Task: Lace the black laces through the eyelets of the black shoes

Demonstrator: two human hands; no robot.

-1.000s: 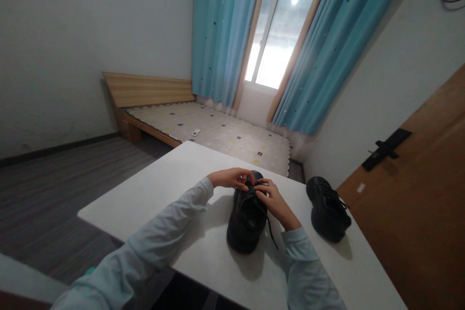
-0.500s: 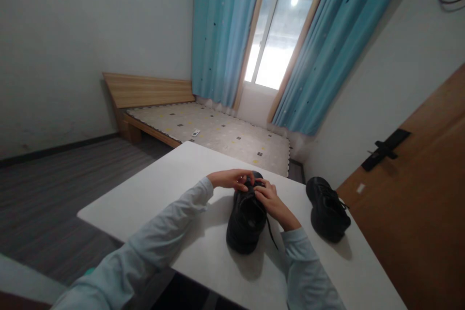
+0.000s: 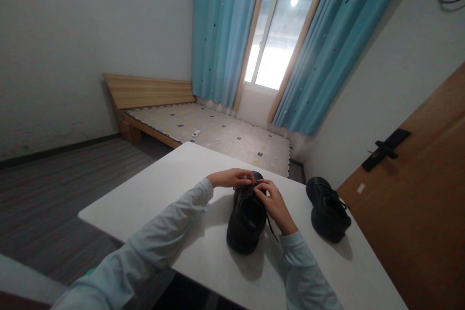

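Note:
A black lace-up shoe (image 3: 244, 230) stands upright on the white table, its heel toward me and its toe pointing away. My left hand (image 3: 232, 178) reaches over the lacing from the left, with its fingertips pinched on the shoelace. From the right, my right hand (image 3: 275, 204) has its thumb and forefinger closed at the same lacing, close to the left fingertips. The exact grip on the thin lace is partly hidden. A loose lace end (image 3: 272, 230) hangs down the shoe's right side.
A second black shoe (image 3: 328, 213) sits near the right edge of the white table (image 3: 152, 193). Behind the table is a bed (image 3: 218, 128) with a small white remote (image 3: 195, 133) on it. A wooden door (image 3: 428, 179) stands at the right.
My right hand has shifted slightly, its fingers lifting a little at the lacing. My left fingers have curled in slightly; the shoe stays in place.

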